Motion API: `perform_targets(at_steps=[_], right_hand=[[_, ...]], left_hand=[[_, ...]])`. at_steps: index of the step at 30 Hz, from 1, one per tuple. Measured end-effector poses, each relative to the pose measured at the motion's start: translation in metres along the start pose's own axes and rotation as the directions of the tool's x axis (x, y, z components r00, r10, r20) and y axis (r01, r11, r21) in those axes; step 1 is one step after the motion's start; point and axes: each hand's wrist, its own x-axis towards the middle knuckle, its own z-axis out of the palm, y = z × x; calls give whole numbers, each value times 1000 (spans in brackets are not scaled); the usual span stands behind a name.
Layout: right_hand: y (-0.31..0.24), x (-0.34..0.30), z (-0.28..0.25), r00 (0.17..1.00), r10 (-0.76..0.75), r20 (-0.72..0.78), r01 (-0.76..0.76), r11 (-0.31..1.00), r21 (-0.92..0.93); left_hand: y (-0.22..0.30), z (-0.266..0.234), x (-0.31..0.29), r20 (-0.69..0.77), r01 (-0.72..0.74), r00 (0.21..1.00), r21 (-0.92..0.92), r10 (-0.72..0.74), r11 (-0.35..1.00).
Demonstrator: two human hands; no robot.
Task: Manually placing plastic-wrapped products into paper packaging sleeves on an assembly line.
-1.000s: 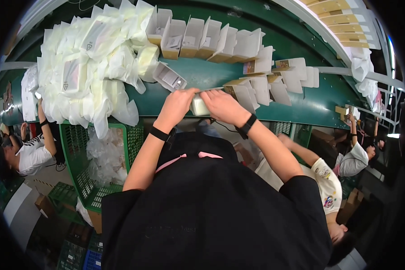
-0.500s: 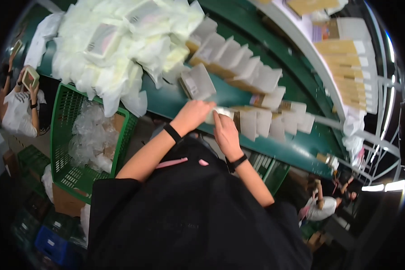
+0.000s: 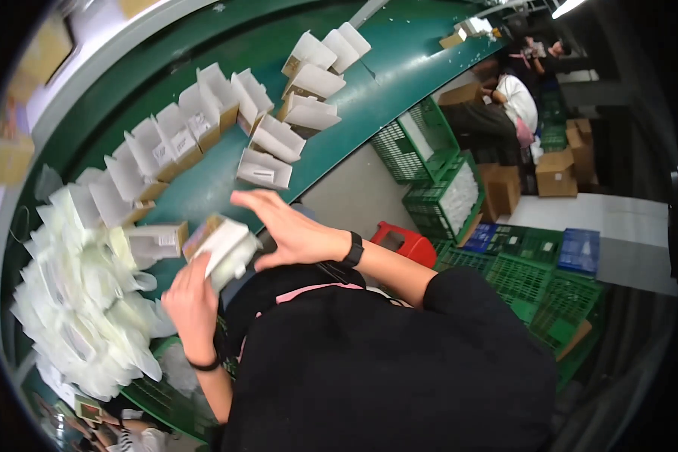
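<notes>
A small carton box [image 3: 222,239] with a printed side and a white top is gripped in my left hand [image 3: 192,305], tilted at the belt's near edge. Something pale and soft-looking, blurred, shows on its right side. My right hand [image 3: 301,232] is open beside the box, thumb and fingers spread and apart from it. Just beyond the box lies an open carton [image 3: 157,241], flap toward the left. Farther along, several open cartons with raised white flaps [image 3: 179,143] stand in rows on the green conveyor belt [image 3: 203,188].
A heap of pale wrapped packages [image 3: 79,301] covers the belt at left. Green crates [image 3: 410,143], a red plastic object [image 3: 405,242] and brown cardboard boxes [image 3: 556,172] are on the right. Another person [image 3: 516,102] bends beyond them. A green crate [image 3: 166,399] is below my left arm.
My view has swung to the right, showing more crates and the floor. Both hands were close together at a pale item; now my right hand is open and away, while my left holds the box.
</notes>
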Motion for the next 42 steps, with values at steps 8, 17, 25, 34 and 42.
perform_targets(at_steps=[8, 17, 25, 34, 42], right_hand=[[48, -32, -98, 910, -305, 279, 187, 905, 381], [235, -134, -343, 754, 496, -430, -502, 858, 110], [531, -113, -412, 573, 251, -780, -177, 967, 181], [500, -92, -401, 513, 544, -663, -466, 826, 317], [392, -175, -330, 543, 716, -438, -643, 690, 332]], left_hand=[[157, -31, 104, 44, -36, 997, -365, 56, 930], [112, 140, 143, -174, 625, 673, -388, -719, 678], [64, 241, 114, -373, 637, 672, -149, -640, 756], [-94, 111, -39, -432, 822, -35, -525, -901, 219], [-191, 9, -1, -860, 915, 395, 338, -322, 220]])
